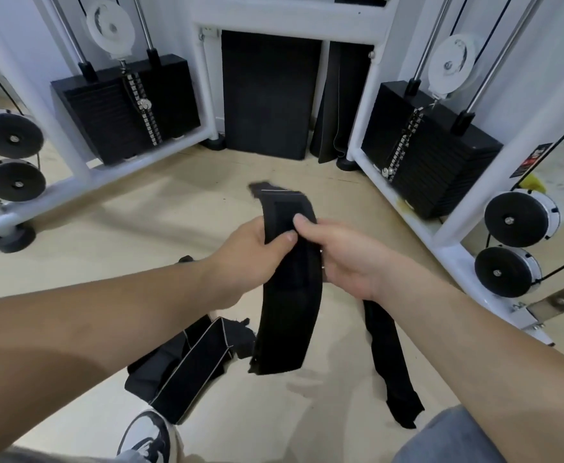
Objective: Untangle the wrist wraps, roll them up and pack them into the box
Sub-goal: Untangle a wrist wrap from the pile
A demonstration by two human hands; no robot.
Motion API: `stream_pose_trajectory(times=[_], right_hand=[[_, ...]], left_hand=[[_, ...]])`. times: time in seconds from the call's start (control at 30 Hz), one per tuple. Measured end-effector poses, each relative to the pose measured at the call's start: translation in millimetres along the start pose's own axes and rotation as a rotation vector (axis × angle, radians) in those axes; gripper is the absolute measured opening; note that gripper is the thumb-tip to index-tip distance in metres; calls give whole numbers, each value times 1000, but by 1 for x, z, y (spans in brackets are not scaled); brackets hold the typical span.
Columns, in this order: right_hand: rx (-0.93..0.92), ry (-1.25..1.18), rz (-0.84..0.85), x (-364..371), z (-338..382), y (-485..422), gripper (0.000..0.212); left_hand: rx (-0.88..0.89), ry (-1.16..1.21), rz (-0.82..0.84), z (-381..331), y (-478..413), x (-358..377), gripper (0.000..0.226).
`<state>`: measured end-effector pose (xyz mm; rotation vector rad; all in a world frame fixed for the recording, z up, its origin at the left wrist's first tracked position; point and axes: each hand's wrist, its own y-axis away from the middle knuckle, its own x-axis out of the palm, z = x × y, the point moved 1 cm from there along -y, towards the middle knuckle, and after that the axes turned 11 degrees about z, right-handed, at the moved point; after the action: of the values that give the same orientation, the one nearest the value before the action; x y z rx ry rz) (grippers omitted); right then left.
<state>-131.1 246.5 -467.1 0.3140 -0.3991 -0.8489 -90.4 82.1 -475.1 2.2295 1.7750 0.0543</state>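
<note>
While tan floor point(173, 208) runs between white gym frames point(83, 175), my left hand point(250, 259) and right hand point(344, 259) both pinch one black wrist wrap point(287, 312), hanging between them; other wraps point(187, 365) lie below.

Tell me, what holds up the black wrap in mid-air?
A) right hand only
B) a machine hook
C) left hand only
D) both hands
D: the left hand and the right hand each pinch the black wrap near its top end.
</note>
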Motion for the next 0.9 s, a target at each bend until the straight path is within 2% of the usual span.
stream_pose_trajectory(times=[0.17,0.27,0.37,0.43,0.53,0.67,0.8,0.9], right_hand=[[101,162,124,1,-14,6,44],[77,288,68,-3,-22,10,35],[8,239,-45,-7,-25,10,30],[22,181,-11,-8,-24,12,29],[94,153,54,-9,-26,17,29],[195,67,8,-15,-40,18,34],[400,122,-60,-40,-81,20,52],[519,86,-52,-62,-113,23,51]], left_hand=[[-60,159,-143,-9,-16,-16,23],[-72,231,-153,-15,-25,-20,24],[-91,291,-91,-19,-26,-14,26],[-129,310,-71,-16,-23,-8,26],[-220,300,-92,-14,-20,-2,21],[-368,313,-59,-7,-26,16,24],[-333,251,5,27,-43,48,29],[-337,259,60,64,-57,73,33]])
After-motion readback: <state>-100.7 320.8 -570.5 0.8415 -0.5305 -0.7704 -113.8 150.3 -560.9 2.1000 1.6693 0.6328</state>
